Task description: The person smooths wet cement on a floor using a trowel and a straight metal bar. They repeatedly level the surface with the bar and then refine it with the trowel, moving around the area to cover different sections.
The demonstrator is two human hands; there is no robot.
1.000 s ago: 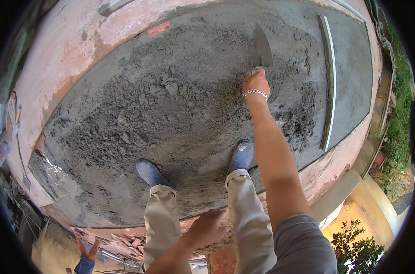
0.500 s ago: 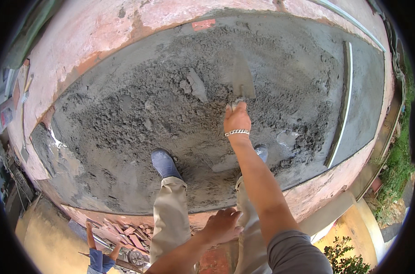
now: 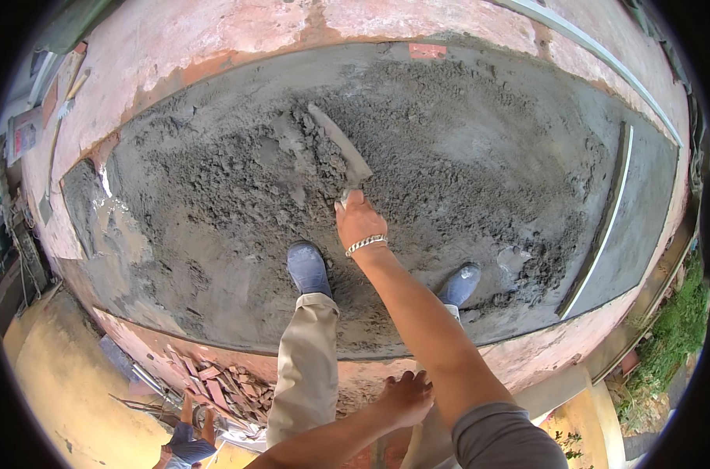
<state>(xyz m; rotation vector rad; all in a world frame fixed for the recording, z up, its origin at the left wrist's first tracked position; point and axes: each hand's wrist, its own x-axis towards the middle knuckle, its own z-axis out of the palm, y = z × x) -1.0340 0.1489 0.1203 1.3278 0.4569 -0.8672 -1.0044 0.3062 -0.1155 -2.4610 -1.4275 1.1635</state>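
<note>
My right hand (image 3: 359,219) is wrapped round the handle of a trowel (image 3: 344,145). The long grey blade points up and to the left, tilted on its edge. Crumbly grey mortar (image 3: 320,156) lies heaped along the blade's left side. Close to my right leg, my left hand (image 3: 408,399) has its fingers curled in, with nothing visible in them. My shoes, the left (image 3: 308,267) and the right (image 3: 460,283), stand on the mortar bed (image 3: 417,156), which is rough and lumpy around the trowel and smoother toward its edges.
A straight white-edged bar (image 3: 605,227) lies across the bed on the right, beside a smooth grey strip. A red tile piece (image 3: 427,51) sits at the far edge. Broken red tiles (image 3: 222,387) lie piled at lower left, near another person (image 3: 191,445). A long pale bar (image 3: 597,51) rests at far right.
My right hand has swung the trowel left into the lumpy mortar, tilting the blade from flat to its edge. The left hand has shifted right, and its fingers have curled. The view has shifted.
</note>
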